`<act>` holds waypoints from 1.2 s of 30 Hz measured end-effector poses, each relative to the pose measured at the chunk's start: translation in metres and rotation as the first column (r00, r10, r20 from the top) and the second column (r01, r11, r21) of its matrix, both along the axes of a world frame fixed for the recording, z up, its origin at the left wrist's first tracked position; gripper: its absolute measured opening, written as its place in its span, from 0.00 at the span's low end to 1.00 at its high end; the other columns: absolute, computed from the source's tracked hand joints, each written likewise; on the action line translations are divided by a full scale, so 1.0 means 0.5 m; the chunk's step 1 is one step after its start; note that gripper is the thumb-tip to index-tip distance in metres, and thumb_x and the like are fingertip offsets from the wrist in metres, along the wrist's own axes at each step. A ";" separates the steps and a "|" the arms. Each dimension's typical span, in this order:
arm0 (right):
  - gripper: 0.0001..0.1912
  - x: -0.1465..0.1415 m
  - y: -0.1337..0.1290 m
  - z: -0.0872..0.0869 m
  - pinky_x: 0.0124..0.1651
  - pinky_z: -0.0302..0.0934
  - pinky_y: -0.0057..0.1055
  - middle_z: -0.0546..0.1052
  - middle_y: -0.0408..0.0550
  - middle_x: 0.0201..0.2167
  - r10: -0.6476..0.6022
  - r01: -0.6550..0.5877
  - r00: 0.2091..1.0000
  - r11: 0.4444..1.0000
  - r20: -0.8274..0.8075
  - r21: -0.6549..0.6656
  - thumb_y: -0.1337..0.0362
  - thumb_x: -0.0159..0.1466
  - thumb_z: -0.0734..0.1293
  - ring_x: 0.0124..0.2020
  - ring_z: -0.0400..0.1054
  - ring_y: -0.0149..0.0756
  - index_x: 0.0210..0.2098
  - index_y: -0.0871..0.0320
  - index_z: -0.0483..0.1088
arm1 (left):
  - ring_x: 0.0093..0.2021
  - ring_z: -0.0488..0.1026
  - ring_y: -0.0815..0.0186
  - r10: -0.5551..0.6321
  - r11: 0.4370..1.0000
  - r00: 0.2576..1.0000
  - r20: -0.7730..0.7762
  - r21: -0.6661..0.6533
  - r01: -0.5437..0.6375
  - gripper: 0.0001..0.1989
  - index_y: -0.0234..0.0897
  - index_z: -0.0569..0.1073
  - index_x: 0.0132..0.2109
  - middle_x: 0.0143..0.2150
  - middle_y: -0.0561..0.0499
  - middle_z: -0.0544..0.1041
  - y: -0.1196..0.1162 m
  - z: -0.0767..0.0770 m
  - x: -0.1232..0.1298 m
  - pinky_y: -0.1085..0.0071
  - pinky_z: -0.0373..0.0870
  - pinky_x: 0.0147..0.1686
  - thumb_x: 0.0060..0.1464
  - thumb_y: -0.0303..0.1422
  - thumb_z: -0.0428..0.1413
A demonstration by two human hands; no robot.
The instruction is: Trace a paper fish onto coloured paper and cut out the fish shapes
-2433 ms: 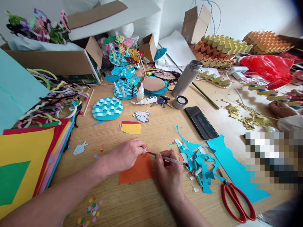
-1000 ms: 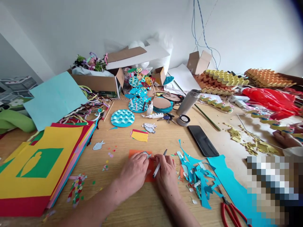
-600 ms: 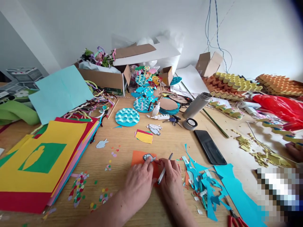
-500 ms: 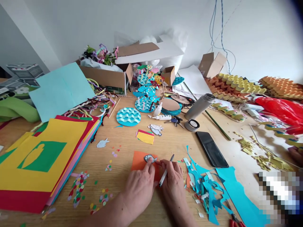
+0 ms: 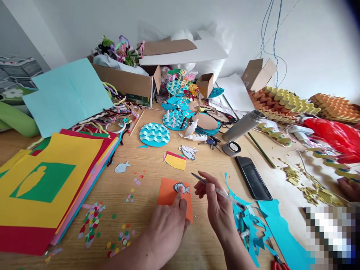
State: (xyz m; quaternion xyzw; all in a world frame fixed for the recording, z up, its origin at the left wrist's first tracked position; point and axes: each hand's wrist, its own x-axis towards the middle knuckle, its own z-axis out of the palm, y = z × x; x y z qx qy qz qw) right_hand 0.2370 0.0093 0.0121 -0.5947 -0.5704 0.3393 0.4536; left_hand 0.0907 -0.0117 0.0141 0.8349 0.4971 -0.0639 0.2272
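My left hand [image 5: 167, 223] rests on a piece of orange paper [image 5: 165, 191], its index finger stretched out and pressing a grey paper fish cutout [image 5: 177, 186] flat near the top edge. The other fingers are curled, and the thumb is mostly hidden. Just to the right, my right hand [image 5: 216, 202] is raised a little, closed around a pen [image 5: 203, 180]. The pen's dark tip points up and left, clear of the orange paper. Above the paper lie a small stack of coloured paper pieces [image 5: 176, 162] and more fish cutouts [image 5: 188, 152].
Blue paper scraps [image 5: 249, 225], red-handled scissors [image 5: 278, 263] and a phone [image 5: 253, 178] lie to the right. A steel flask [image 5: 243, 125] leans behind its lid [image 5: 231, 148]. Coloured sheets [image 5: 84, 153] and confetti [image 5: 94, 221] are left. Another person's hand [image 5: 348, 187] shows at the right edge.
My right hand has moved right and up, away from the orange paper, and the pen now tilts with its tip to the left. My left index finger still presses the fish.
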 end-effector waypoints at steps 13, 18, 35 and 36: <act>0.20 -0.064 0.075 -0.070 0.19 0.52 0.23 0.65 0.38 0.14 0.042 -0.058 0.996 0.978 -0.084 -0.201 0.47 0.62 0.63 0.16 0.58 0.28 0.25 0.56 0.61 | 0.28 0.77 0.60 0.027 0.986 1.000 0.012 0.166 -0.029 0.28 0.33 0.58 0.63 0.60 0.31 0.66 -0.005 -0.023 0.005 0.66 0.71 0.23 0.58 0.36 0.53; 0.20 -0.067 0.081 -0.084 0.20 0.50 0.23 0.61 0.36 0.15 0.055 -0.045 0.997 0.986 0.053 -0.161 0.48 0.64 0.61 0.16 0.54 0.27 0.24 0.56 0.60 | 0.30 0.77 0.60 0.041 0.982 0.999 0.020 0.186 -0.044 0.30 0.31 0.58 0.62 0.56 0.30 0.70 -0.007 -0.031 0.005 0.69 0.69 0.24 0.57 0.37 0.55; 0.20 -0.069 0.077 -0.086 0.21 0.48 0.24 0.60 0.36 0.13 0.074 -0.052 0.973 0.993 0.218 -0.107 0.50 0.65 0.59 0.15 0.54 0.27 0.23 0.56 0.60 | 0.32 0.76 0.59 0.027 0.981 0.999 0.047 0.192 -0.035 0.26 0.28 0.62 0.60 0.52 0.31 0.73 -0.010 -0.027 0.006 0.68 0.69 0.24 0.58 0.36 0.54; 0.20 -0.069 0.077 -0.085 0.21 0.48 0.24 0.60 0.36 0.13 0.076 -0.053 0.971 0.993 0.225 -0.109 0.50 0.65 0.59 0.15 0.54 0.27 0.23 0.56 0.60 | 0.32 0.76 0.59 0.031 0.981 0.998 0.049 0.189 -0.040 0.27 0.28 0.62 0.60 0.52 0.31 0.73 -0.010 -0.026 0.006 0.68 0.69 0.24 0.58 0.36 0.54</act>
